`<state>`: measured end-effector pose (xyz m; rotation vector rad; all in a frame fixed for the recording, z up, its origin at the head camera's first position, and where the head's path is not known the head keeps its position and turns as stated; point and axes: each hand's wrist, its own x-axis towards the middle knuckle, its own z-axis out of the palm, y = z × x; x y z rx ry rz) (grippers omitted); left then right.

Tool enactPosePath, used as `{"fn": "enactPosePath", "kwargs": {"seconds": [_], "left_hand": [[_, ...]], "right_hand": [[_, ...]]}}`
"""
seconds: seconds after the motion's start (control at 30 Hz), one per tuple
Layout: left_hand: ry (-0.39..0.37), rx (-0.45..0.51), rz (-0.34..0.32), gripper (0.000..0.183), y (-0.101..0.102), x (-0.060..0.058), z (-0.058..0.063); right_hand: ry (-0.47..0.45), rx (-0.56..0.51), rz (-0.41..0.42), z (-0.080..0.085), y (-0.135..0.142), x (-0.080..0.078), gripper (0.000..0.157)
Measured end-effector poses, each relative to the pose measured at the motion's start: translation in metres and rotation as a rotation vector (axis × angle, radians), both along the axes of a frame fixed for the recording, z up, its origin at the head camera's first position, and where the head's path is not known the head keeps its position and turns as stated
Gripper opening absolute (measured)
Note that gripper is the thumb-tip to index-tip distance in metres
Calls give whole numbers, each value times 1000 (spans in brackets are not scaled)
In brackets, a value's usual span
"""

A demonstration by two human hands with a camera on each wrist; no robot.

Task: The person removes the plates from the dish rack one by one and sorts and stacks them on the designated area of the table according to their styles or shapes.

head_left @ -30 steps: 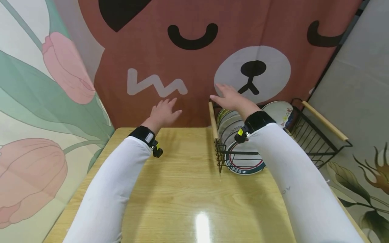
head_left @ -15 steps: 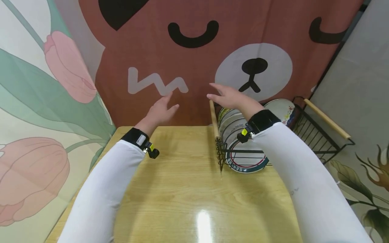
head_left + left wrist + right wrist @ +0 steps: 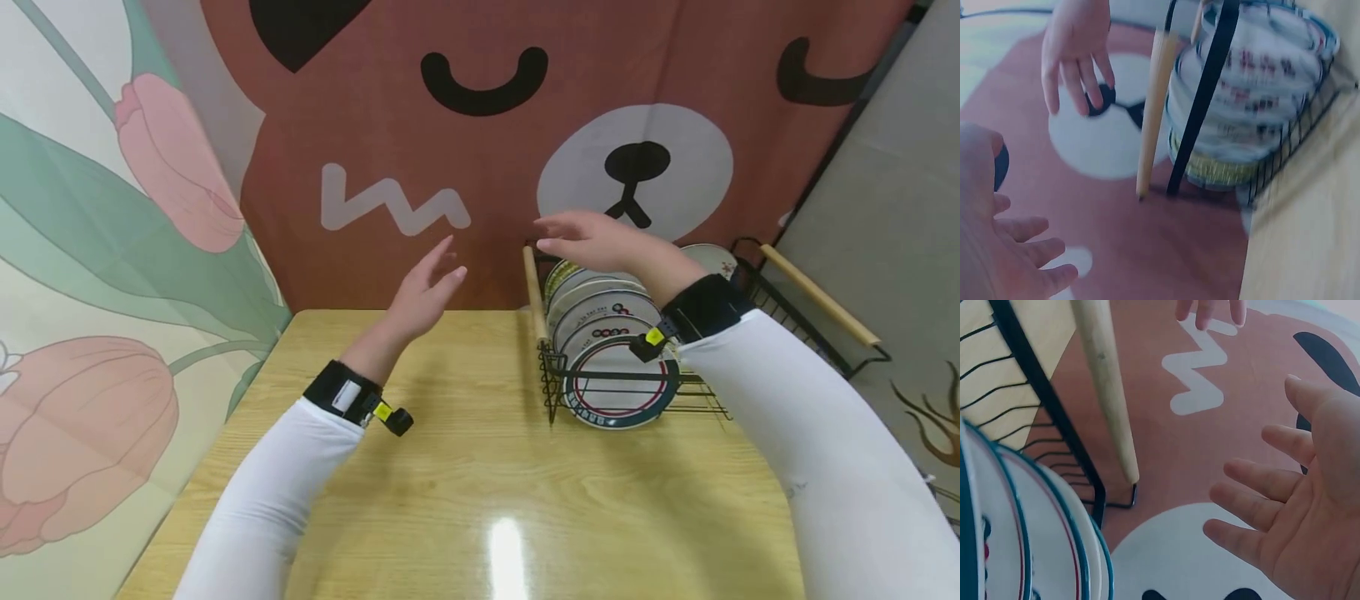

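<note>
My left hand (image 3: 422,298) hovers above the back of the table, left of the dish rack, its fingers loosely extended and holding nothing. Over the rack is my right hand (image 3: 600,242), palm facing inward, fingers spread and apart from everything. In the right wrist view that right hand (image 3: 1291,481) shows a bare palm beside the wooden handle (image 3: 1105,387). The black wire dish rack (image 3: 600,377) holds several upright plates; the front plate (image 3: 622,379) has a dark blue rim and a red ring. The right forearm hides part of the rack's right side.
A light wooden table (image 3: 450,467) spans the foreground. Behind it hangs a brown bear-print curtain (image 3: 495,150). A flower-print cloth (image 3: 90,400) lines the left side. The rack's second wooden handle (image 3: 821,293) is at the far right.
My right hand has shifted right and its forearm swung outward, uncovering more of the plates. My left hand dipped left, then came back right with its palm turned inward. The rack stays put.
</note>
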<state>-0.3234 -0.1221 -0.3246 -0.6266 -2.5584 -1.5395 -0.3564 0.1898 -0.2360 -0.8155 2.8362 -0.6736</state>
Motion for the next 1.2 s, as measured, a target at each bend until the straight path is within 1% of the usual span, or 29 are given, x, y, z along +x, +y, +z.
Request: {"fn": "enactPosePath", "kwargs": {"seconds": [0.13, 0.23, 0.4, 0.53, 0.67, 0.77, 0.87, 1.03, 1.13, 1.2], "left_hand": [[-34, 69, -66, 63, 17, 19, -15], [-46, 123, -93, 60, 28, 29, -28], [-69, 208, -88, 53, 44, 41, -49], [-117, 276, -73, 43, 53, 50, -63], [-177, 345, -62, 35, 63, 58, -76], [-219, 393, -66, 33, 68, 65, -83], [-271, 440, -73, 34, 72, 71, -86], [-363, 550, -63, 41, 76, 75, -91], [-401, 617, -48, 44, 78, 76, -92], [-411, 642, -39, 44, 80, 77, -92]], "right_hand": [[3, 25, 17, -4, 18, 10, 63], [0, 42, 24, -7, 32, 17, 56], [-2, 72, 22, -11, 52, 29, 47], [-52, 108, 12, -19, 65, 36, 44], [-102, 124, 25, -31, 75, 39, 43], [-98, 130, 44, -39, 80, 41, 38], [-102, 142, 47, -46, 84, 45, 32], [-114, 175, 37, -56, 87, 48, 25], [-118, 177, 35, -61, 87, 48, 18], [-128, 179, 32, -65, 88, 48, 15]]}}
